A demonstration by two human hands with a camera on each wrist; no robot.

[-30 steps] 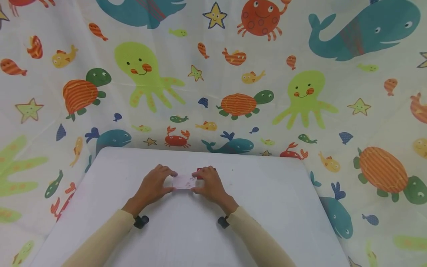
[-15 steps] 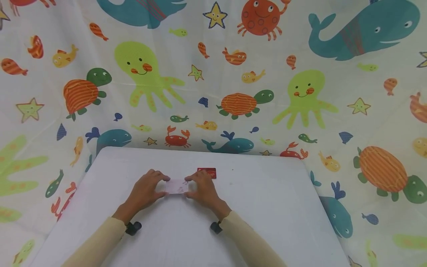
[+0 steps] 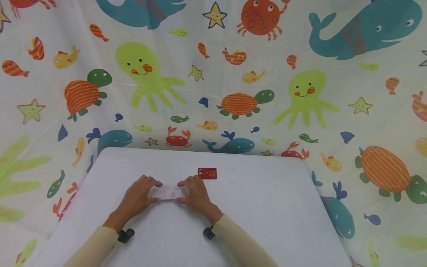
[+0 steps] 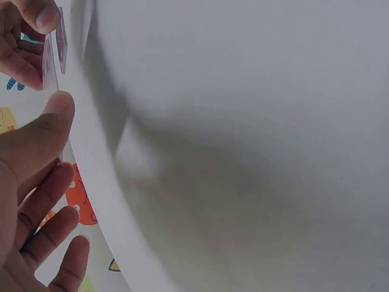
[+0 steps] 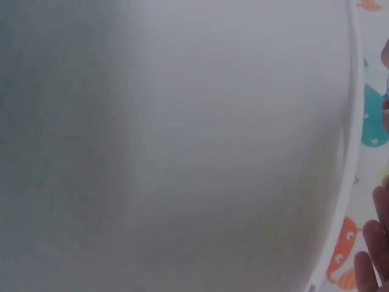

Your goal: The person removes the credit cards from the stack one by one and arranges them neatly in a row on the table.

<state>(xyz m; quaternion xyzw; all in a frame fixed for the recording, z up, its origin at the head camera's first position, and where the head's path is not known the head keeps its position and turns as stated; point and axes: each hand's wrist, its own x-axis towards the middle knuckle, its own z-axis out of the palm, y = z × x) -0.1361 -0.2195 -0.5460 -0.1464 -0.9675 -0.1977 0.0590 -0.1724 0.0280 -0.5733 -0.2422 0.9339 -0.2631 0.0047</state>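
A pale pink card [image 3: 168, 192] with a faint printed pattern is held between two hands over the white table. My left hand [image 3: 137, 195] pinches its left edge between thumb and fingers. At the opposite edge, my right hand [image 3: 197, 195] pinches it the same way. The left wrist view shows the pale card [image 4: 48, 64] nearly edge-on between the hands. A red card [image 3: 207, 173] marked "VIP" lies on the table just beyond the right hand. Only some fingers [image 5: 377, 243] of the right hand show at the edge of the right wrist view.
The white table [image 3: 267, 207] spreads around both hands, its far edge close behind the red card. A cloth [image 3: 213, 74] printed with sea animals hangs behind it. A dark wrist camera [image 3: 126, 236] sits on the left wrist, another [image 3: 209, 233] on the right.
Both hands have moved left and nearer the body with the pale card between them. The red card, partly covered by the right hand before, now shows almost whole.
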